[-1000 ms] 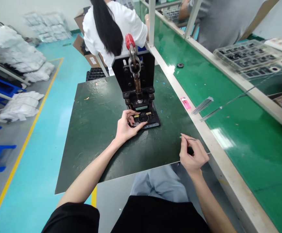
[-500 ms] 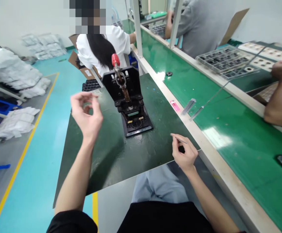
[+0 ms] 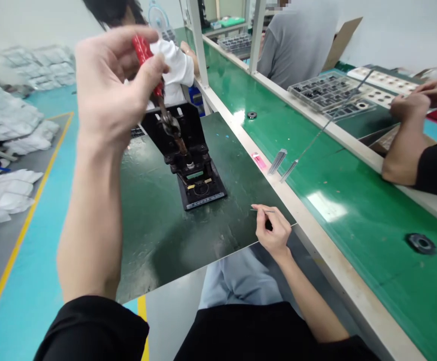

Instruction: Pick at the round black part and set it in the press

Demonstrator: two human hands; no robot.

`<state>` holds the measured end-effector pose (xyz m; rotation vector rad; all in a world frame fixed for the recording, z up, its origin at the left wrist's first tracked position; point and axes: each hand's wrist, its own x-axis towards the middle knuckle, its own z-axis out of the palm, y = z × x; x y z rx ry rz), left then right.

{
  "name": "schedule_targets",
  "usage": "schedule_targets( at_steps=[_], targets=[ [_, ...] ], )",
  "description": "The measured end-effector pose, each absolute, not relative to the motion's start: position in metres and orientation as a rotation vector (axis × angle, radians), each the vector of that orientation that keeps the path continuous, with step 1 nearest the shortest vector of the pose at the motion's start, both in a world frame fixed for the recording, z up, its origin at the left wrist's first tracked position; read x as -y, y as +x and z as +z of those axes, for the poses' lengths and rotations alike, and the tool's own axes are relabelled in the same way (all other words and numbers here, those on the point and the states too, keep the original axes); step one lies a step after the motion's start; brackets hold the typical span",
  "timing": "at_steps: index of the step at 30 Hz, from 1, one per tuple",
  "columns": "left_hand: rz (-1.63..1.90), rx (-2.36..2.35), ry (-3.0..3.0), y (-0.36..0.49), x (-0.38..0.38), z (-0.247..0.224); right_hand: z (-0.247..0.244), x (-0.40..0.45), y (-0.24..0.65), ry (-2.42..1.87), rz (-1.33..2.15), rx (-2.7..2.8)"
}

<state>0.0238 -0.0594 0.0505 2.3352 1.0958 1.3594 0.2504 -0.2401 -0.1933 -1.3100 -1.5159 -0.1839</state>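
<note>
My left hand [image 3: 109,85] is closed round the red handle [image 3: 147,62] at the top of a black toggle-clamp fixture [image 3: 188,150]. The fixture stands on the dark green table mat [image 3: 210,240]; its base plate carries a small ring-shaped outline and yellow bits. Over the mat's right part, my right hand [image 3: 274,228] pinches a thin metal tool [image 3: 265,210], perhaps tweezers, between thumb and forefinger.
Right of the mat run a white ledge and a green belt [image 3: 297,145] with two black round parts. Metal strips [image 3: 277,161] and a pink item [image 3: 258,161] lie on the ledge. Across the belt are clear trays [image 3: 316,93] and people; another person sits ahead.
My left hand has moved up and taken hold of the red handle, which now leans further left. My right hand still holds the thin tool. The view has shifted slightly.
</note>
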Motion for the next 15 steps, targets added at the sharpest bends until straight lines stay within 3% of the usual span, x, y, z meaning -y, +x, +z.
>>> schedule_targets(
  at_steps=[4, 10, 15],
  targets=[
    [1.818, -0.93, 2.536, 0.035, 0.106, 0.002, -0.196, 0.243, 0.252, -1.295, -0.208, 1.473],
    [1.436, -1.042, 2.583, 0.033, 0.126, -0.054, -0.199, 0.243, 0.253, -1.308, -0.234, 1.418],
    [1.404, -1.121, 2.533, 0.038, 0.147, -0.03, -0.204, 0.242, 0.256, -1.295, -0.239, 1.385]
  ],
)
